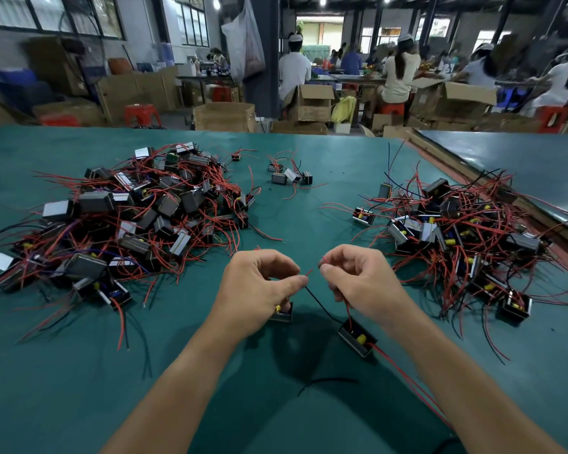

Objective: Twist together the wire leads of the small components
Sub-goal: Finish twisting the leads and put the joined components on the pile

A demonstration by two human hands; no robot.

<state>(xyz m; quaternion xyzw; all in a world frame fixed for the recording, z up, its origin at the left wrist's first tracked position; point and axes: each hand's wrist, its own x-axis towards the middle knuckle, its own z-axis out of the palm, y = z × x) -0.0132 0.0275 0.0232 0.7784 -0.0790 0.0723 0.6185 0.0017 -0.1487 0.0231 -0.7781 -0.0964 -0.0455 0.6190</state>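
Observation:
Two small black box-shaped components with yellow parts hang from wire leads above the green table (276, 208). My left hand (259, 286) pinches thin red and black wire ends between thumb and forefinger; one component (282, 313) sits just under its palm. My right hand (361, 283) pinches a red lead (348, 309) that runs down to the second component (357, 339). A black lead (318, 304) runs from my left fingers to that second component. The two hands are a small gap apart.
A big heap of components with red wires (128, 217) lies at the left. Another heap (466, 237) lies at the right. A few loose ones (289, 175) rest at the far middle. Cardboard boxes and seated people fill the room beyond the table.

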